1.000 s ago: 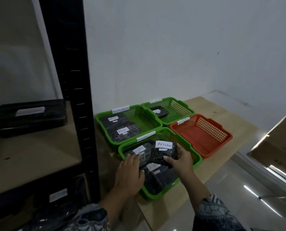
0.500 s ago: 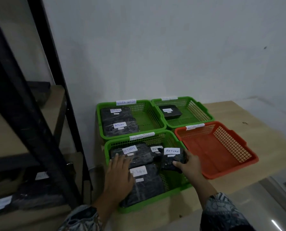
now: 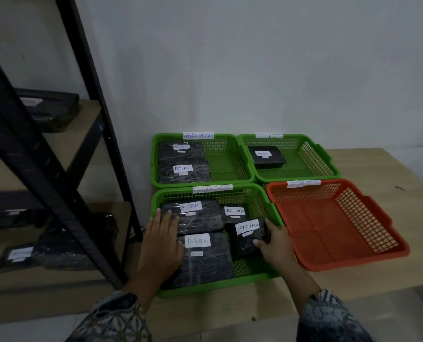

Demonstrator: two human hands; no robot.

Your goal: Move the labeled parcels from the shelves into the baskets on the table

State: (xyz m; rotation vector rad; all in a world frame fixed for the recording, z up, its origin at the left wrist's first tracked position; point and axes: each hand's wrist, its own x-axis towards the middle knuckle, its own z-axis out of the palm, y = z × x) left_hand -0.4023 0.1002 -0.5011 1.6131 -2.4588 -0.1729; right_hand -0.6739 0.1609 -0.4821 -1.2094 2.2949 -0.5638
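Wooden table [image 3: 368,169]: right hand [image 3: 277,245] fingers grasp crinkly parcel [image 3: 248,239]; left hand [image 3: 160,243] flat, released.

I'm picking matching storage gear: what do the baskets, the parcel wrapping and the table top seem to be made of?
Baskets, like the orange basket: apparently moulded plastic, matte, with mesh walls and uniform colour.
Parcels, like the one under the right hand, the small parcel: probably thin glossy black plastic film, judging by wrinkles and glints; labels look like white paper.
Table top: light wood grain, perhaps laminate; hard to tell.
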